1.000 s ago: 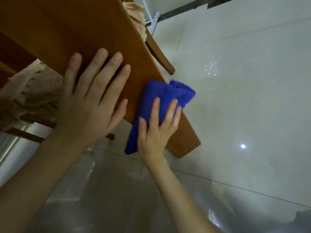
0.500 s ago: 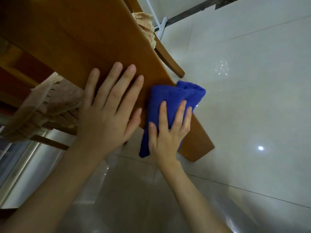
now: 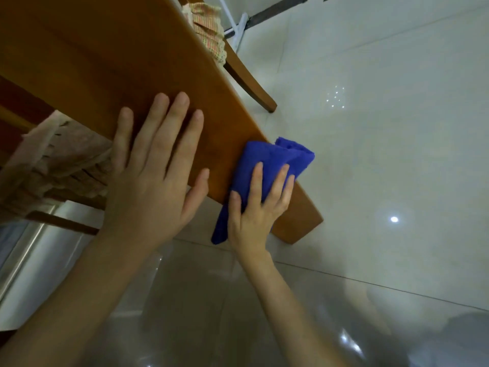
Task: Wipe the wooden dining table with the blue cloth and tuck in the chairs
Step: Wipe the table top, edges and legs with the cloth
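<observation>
We press our left hand [image 3: 156,186] flat on the wooden table [image 3: 105,62] at its near edge, fingers straight and spread, holding nothing. Just beside it, our right hand [image 3: 256,215] lies on the blue cloth [image 3: 254,160], fingers extended and pressing it down. The cloth sits close to the table's near right corner, one end hanging over the near edge, the other bunched past the right edge. A chair [image 3: 60,160] with a fringed cushion stands under the near edge; another chair [image 3: 238,67] stands at the right edge.
</observation>
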